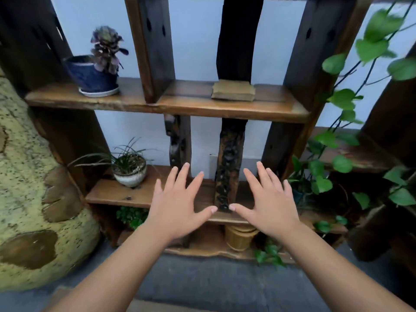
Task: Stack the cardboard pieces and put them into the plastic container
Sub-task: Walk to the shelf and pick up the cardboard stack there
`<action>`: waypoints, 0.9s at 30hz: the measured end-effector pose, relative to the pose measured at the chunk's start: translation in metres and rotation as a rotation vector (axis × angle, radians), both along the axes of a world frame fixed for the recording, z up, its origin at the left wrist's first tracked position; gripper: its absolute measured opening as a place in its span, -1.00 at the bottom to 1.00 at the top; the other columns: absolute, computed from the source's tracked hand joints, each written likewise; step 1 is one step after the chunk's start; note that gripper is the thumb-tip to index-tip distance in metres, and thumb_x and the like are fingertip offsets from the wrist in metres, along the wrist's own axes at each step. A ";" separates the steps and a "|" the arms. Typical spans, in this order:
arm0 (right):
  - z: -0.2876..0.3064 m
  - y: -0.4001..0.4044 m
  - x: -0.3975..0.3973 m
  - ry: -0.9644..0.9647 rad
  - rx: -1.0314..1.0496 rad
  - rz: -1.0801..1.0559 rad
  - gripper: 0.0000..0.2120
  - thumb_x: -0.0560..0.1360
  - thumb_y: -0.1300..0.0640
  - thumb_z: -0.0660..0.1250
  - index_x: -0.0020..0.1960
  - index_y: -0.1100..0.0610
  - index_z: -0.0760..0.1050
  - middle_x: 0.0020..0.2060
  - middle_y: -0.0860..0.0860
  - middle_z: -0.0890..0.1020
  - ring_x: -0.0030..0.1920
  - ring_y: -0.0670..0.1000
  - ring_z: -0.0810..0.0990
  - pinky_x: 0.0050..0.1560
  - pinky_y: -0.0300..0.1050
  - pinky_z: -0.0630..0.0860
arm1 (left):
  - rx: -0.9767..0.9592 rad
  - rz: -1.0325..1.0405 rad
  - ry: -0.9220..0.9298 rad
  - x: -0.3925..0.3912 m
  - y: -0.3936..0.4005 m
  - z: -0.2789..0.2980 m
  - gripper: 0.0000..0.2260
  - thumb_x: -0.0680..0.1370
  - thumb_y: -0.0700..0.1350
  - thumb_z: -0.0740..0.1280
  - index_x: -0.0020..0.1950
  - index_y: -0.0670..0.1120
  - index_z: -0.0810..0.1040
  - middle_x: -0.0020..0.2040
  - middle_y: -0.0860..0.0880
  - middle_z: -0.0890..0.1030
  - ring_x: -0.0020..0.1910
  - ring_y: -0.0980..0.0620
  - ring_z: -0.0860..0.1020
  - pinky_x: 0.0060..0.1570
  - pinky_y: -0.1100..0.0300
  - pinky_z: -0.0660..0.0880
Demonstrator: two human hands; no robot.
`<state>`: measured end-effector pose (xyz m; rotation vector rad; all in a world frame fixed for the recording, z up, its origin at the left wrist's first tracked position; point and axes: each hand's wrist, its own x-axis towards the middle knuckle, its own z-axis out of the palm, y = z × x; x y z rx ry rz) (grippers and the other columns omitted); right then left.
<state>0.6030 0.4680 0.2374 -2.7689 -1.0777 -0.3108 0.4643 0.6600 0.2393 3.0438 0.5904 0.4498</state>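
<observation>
1. Cardboard pieces (233,90) lie stacked on the upper shelf (157,102) of a dark wooden rack, right of centre.
2. Left hand (177,204) is spread wide, palm down, holding nothing, in front of the middle shelf (126,194).
3. Right hand (269,202) is likewise spread and empty, thumb tips nearly meeting.
4. Far left on the upper shelf stands a blue plant pot (94,75); a small white pot (129,170) sits on the middle shelf.

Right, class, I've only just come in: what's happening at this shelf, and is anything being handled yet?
Nothing is held yet. A person stretches both arms toward a wooden shelf unit, the left hand and right hand open, fingers spread, in front of the lower shelf. A tan stack, possibly cardboard, lies on the upper shelf beside a blue potted plant. No plastic container is visible.
</observation>
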 end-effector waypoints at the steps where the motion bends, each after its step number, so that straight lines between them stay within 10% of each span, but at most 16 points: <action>1: 0.010 0.002 0.006 -0.021 0.013 -0.004 -0.06 0.29 -0.62 -0.15 0.55 -0.15 -0.02 0.59 0.02 -0.02 0.56 0.12 0.03 0.45 0.34 0.10 | 0.017 -0.003 -0.025 0.006 0.001 0.012 -0.21 0.36 0.53 -0.08 0.53 0.20 0.00 0.59 -0.04 -0.03 0.55 -0.11 -0.06 0.39 -0.30 0.08; 27: 0.136 0.069 0.089 -0.188 0.035 -0.027 -0.11 0.33 -0.55 -0.10 0.54 -0.12 0.06 0.57 0.01 0.11 0.53 0.10 0.16 0.44 0.19 0.19 | 0.118 -0.105 -0.118 0.111 0.087 0.142 -0.24 0.39 0.48 -0.08 0.53 0.19 0.00 0.58 -0.06 0.08 0.54 -0.12 0.04 0.41 -0.21 0.13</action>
